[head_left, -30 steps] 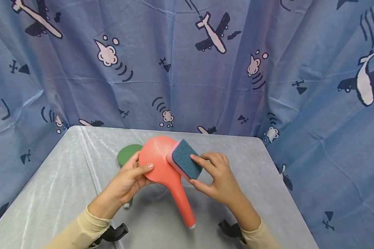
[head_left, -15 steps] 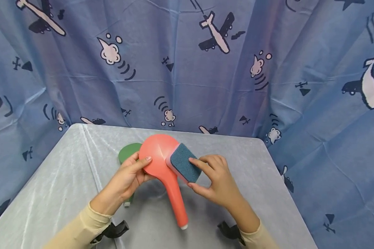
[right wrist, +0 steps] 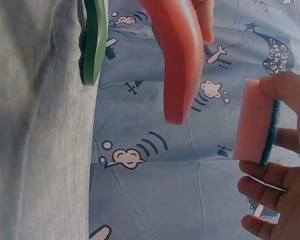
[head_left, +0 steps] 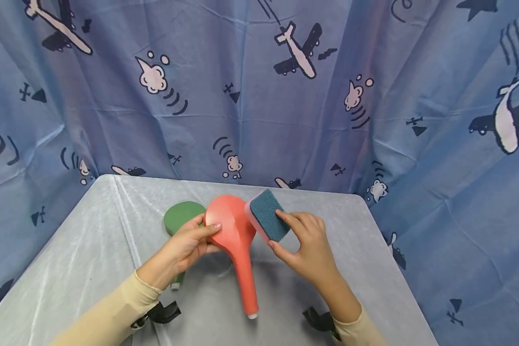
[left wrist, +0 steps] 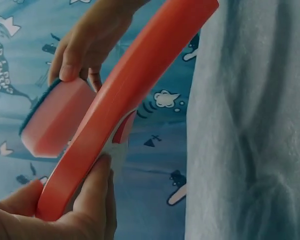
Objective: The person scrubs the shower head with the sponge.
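My left hand (head_left: 188, 247) grips the rim of a coral-red handheld shower head (head_left: 231, 223), its thumb on the smooth back. The handle slants down toward me and ends in a small white tip. In the left wrist view, a pale face shows on the shower head's (left wrist: 107, 120) other side, partly hidden by fingers. My right hand (head_left: 307, 245) pinches a two-layer sponge (head_left: 270, 216), pink on one side and dark blue-green on the other. The pink side faces the shower head. A gap separates the sponge (right wrist: 255, 120) from the shower head in the right wrist view.
A similar green shower head (head_left: 183, 215) lies on the table behind my left hand, partly covered by it. The table (head_left: 350, 269) has a pale grey cloth. A blue curtain (head_left: 259, 96) printed with airplanes hangs behind and to the sides.
The sponge has come away from the shower head's back, moving up and right with my right hand. The shower head has shifted slightly right, and its handle has swung more upright.
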A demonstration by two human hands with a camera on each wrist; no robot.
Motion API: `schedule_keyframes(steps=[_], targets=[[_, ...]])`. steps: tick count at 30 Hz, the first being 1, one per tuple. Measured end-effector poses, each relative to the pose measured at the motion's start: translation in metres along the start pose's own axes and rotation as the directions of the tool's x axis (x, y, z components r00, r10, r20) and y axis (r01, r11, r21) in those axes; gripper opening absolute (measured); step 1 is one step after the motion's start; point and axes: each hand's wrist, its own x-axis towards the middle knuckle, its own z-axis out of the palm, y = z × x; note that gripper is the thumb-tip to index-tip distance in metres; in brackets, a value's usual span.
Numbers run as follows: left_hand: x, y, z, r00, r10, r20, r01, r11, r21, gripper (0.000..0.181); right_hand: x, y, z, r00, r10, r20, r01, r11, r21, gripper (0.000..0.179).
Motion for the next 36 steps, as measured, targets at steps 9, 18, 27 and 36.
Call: schedule_keyframes(steps=[9,18,27,36], targets=[[0.014,0.003,0.001,0.999,0.005,0.046,-0.005,1.0,-0.004,0.073,0.001,0.006,-0.002,0.995,0.092,-0.022,-0.093,0.996,-0.013,0.065],[0.039,0.005,-0.008,0.998,0.02,-0.053,-0.016,0.998,0.062,0.056,0.001,0.013,0.001,0.959,0.283,-0.014,-0.283,0.958,-0.037,0.066],[0.074,0.001,-0.018,0.989,-0.008,-0.148,0.028,0.991,0.128,0.042,0.0,0.034,0.007,0.883,0.466,0.054,-0.457,0.881,-0.124,0.067],[0.106,-0.008,-0.034,0.984,-0.043,-0.173,0.074,0.981,0.181,0.047,-0.008,0.058,0.022,0.795,0.573,0.201,-0.536,0.818,-0.21,0.074]])
